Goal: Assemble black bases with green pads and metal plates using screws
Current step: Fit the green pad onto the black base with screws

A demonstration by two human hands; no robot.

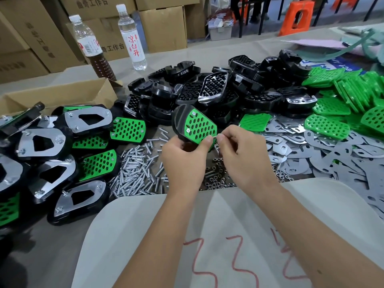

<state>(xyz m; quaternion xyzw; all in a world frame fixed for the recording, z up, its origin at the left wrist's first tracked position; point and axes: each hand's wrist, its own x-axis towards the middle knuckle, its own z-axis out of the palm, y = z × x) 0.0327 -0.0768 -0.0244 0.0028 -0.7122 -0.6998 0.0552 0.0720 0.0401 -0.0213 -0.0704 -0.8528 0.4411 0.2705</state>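
Cardboard makes the open box [62, 96] far left of the hands; what it holds is hidden. Finished pieces [52, 154] pile beside it. The left hand [182, 159] grips a black base [180, 121] with its green pad [199, 125] tilted up (likely to expose a hole), while the right hand [243, 154] pinches a screw [216, 136] at the pad's edge. Metal plates [324, 154] lie right.

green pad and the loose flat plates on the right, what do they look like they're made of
Green pad: looks like moulded plastic or rubber, matte, uniformly bright green with regular punched-looking holes. Loose flat plates: probably thin sheet metal, dull grey, stamped outlines with slots.
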